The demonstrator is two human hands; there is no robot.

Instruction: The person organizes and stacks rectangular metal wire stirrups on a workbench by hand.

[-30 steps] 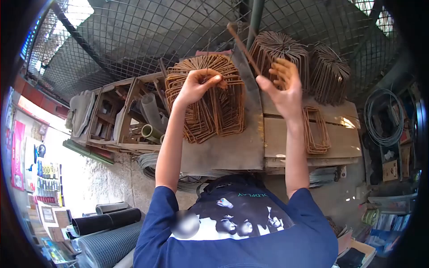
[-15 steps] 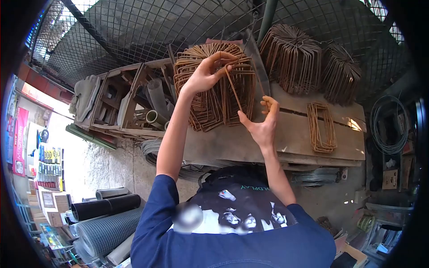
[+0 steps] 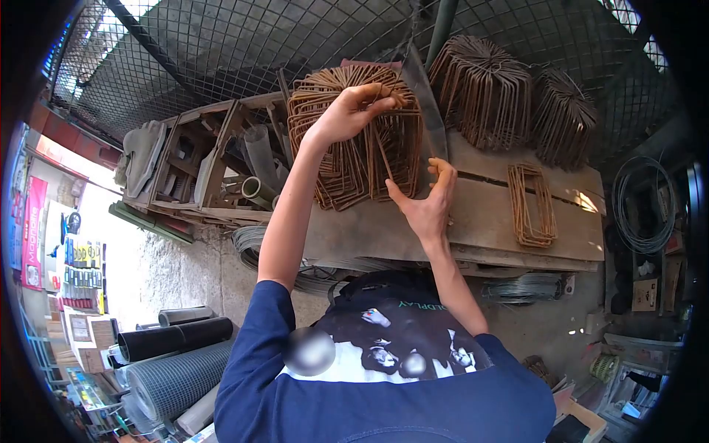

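daylight pours in from the upper left through the wire mesh [image 3: 221, 44], blowing out the ground at the left edge. strong fisheye bending curves the frame, with black vignette at its corners. the centre is sharp; right side sits shaded.

Two more fanned bundles of rusty bent steel stirrups [image 3: 481, 92] [image 3: 565, 118] stand at the back of the worn wooden workbench [image 3: 487, 225], and a small flat stack of rusty rectangular stirrups [image 3: 530, 207] lies on its boards. A black wire-mesh fence [image 3: 221, 52] rises behind. Beside the bench sits an open wooden crate [image 3: 196, 173] holding pale plastic pipe pieces [image 3: 255, 159]. Coils of grey binding wire [image 3: 517, 288] lie under the bench. Rolls of grey wire mesh [image 3: 173, 380] rest low on the ground.
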